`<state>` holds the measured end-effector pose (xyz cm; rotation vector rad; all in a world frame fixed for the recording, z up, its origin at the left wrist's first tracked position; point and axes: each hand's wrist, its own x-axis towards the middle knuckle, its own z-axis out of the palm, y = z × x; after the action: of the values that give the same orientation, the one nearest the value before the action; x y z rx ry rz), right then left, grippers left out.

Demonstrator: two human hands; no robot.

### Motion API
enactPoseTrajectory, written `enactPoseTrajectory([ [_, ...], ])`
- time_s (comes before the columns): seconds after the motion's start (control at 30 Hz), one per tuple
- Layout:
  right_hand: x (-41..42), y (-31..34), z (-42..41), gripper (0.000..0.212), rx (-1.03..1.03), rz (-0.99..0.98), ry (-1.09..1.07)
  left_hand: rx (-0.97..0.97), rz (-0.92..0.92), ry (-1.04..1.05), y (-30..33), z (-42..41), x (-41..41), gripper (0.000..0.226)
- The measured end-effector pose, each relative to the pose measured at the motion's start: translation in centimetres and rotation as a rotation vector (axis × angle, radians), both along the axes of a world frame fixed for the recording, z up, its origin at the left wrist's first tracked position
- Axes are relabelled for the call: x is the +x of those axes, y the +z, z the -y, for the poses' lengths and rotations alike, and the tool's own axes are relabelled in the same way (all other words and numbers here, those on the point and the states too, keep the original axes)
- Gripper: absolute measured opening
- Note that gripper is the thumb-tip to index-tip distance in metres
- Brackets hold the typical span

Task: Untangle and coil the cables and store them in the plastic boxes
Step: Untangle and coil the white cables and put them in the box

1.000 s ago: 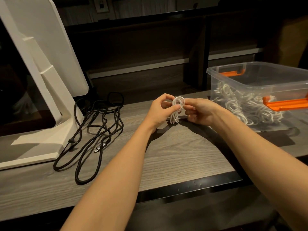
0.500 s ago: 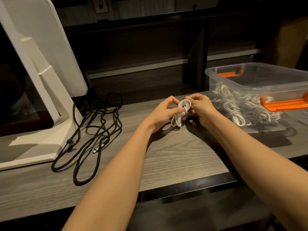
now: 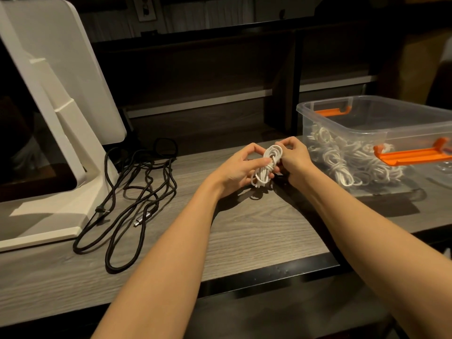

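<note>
A small bundle of white cable (image 3: 266, 167), wound into loops, is held just above the wooden desk (image 3: 244, 231) between both hands. My left hand (image 3: 238, 168) grips its middle from the left with thumb across the loops. My right hand (image 3: 292, 157) pinches the bundle's upper part from the right, fingers curled over the top. A clear plastic box (image 3: 342, 123) with orange handles stands to the right and holds several coiled white cables (image 3: 347, 162). A loose black cable (image 3: 132, 192) lies spread on the desk at the left.
A white device on an angled stand (image 3: 56, 133) fills the left side, its base next to the black cable. Dark shelving (image 3: 220, 77) runs along the back. The desk's front edge (image 3: 256, 280) has a black strip. A clear lid (image 3: 440, 172) lies at the far right.
Both hands have shifted slightly on the white bundle; the right hand's fingers have moved up over the top of the loops and the bundle looks more tightly wrapped.
</note>
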<state>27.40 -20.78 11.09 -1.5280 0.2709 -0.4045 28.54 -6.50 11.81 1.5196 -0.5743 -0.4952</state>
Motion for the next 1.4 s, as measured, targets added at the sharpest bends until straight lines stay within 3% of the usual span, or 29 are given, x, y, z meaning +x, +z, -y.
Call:
enactPoseTrajectory([
  [0.2, -0.2, 0.4, 0.5, 0.012, 0.125, -0.067, 0.171, 0.058, 0.123, 0.232, -1.2, -0.6, 0.4, 0.016],
  [0.33, -0.5, 0.3, 0.3, 0.019, 0.041, -0.016, 0.312, 0.09, 0.185, 0.358, -1.6, -0.6, 0.6, 0.023],
  [0.43, -0.4, 0.0, 0.2, 0.015, -0.03, 0.045, 0.261, 0.075, 0.117, 0.378, -1.3, -0.7, 0.6, 0.031],
  [0.57, -0.1, -0.1, 0.3, 0.019, -0.052, 0.065, 0.143, -0.02, 0.004, 0.323, -1.1, -0.7, 0.3, 0.022],
  [0.8, -0.6, -0.2, 0.1, 0.028, -0.182, 0.053, 0.127, 0.074, 0.202, 0.485, -1.2, -0.1, -0.4, 0.02],
  [1.0, -1.5, 1.3, 0.1, 0.022, -0.42, 0.016, 0.072, 0.119, 0.298, 0.505, 0.5, 0.3, -1.3, 0.022],
  [1.17, -2.7, 4.5, 0.3, 0.023, -0.704, 0.01, -0.015, 0.076, 0.328, 0.561, 3.4, 0.6, -2.1, 0.028],
  [1.4, -5.1, 8.8, 1.3, 0.021, -0.816, 0.097, -0.104, 0.112, 0.409, 0.551, 6.2, 2.0, -4.0, 0.017],
])
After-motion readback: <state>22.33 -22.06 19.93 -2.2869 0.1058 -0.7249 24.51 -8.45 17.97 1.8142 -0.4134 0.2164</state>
